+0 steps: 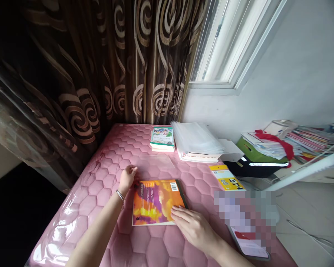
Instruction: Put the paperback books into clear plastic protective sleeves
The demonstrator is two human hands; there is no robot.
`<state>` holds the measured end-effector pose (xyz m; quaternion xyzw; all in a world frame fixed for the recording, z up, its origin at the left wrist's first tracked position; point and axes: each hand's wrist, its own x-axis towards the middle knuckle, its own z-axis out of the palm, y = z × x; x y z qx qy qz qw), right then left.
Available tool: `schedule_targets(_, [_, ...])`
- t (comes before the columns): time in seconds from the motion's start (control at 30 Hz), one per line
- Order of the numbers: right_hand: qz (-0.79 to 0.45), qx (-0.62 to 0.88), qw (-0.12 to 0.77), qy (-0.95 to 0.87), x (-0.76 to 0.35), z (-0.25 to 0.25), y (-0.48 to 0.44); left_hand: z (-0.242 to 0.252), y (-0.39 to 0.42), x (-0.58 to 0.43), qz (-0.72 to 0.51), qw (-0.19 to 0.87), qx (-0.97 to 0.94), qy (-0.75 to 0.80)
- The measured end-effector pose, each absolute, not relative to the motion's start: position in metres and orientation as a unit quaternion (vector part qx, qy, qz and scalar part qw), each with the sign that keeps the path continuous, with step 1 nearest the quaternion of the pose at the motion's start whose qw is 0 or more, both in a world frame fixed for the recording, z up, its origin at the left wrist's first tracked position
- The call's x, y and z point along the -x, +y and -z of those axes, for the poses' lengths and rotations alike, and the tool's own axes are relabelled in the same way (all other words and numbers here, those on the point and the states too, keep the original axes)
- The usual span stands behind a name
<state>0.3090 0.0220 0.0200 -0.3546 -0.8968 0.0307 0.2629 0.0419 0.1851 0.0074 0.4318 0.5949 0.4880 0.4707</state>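
Observation:
An orange and purple paperback [157,202] lies flat on a quilted pink mattress [156,250], its barcode at the top right. My right hand [193,227] rests on the book's lower right corner, fingers extended. My left hand [128,178] sits just left of the book's top corner, fingers curled at the edge of a transparent plastic sheet [153,165]. I cannot tell whether those fingers grip the sheet. A silver bracelet [120,196] circles my left wrist.
A green-covered book stack [161,138] and a pile of transparent sleeves [196,141] lie at the mattress's far edge. A yellow panda booklet [226,178] and a partly blurred phone [249,244] lie right. A patterned curtain [72,63] hangs along the left.

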Motion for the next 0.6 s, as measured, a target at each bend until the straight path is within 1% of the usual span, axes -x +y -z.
schedule_targets(0.07, [-0.068, 0.372, 0.267, -0.886, -0.309, -0.022, 0.024, -0.008, 0.180, -0.039, -0.517, 0.426, -0.425, 0.609])
schedule_targets(0.17, [-0.121, 0.408, 0.296, -0.855, -0.309, -0.020, 0.024, -0.012, 0.166, -0.032, -0.537, 0.301, -0.489, 0.618])
schedule_targets(0.23, [-0.154, 0.424, 0.324, -0.831, -0.309, -0.017, 0.025, -0.018, 0.152, -0.027, -0.510, 0.226, -0.581, 0.593])
schedule_targets(0.27, [-0.174, 0.432, 0.334, -0.819, -0.308, -0.016, 0.025, -0.021, 0.143, -0.023, -0.483, 0.213, -0.628, 0.572])
schedule_targets(0.3, [-0.197, 0.441, 0.340, -0.807, -0.308, -0.016, 0.025, -0.026, 0.133, -0.020, -0.453, 0.221, -0.668, 0.547])
schedule_targets(0.43, [-0.280, 0.494, 0.330, -0.754, -0.306, -0.018, 0.029, -0.042, 0.092, -0.009, -0.308, 0.312, -0.776, 0.453])
schedule_targets(0.53, [-0.297, 0.515, 0.318, -0.739, -0.306, -0.022, 0.033, -0.048, 0.068, -0.007, -0.211, 0.346, -0.820, 0.404])
schedule_targets(0.6, [-0.289, 0.522, 0.307, -0.741, -0.306, -0.025, 0.034, -0.047, 0.058, -0.009, -0.178, 0.341, -0.828, 0.407])
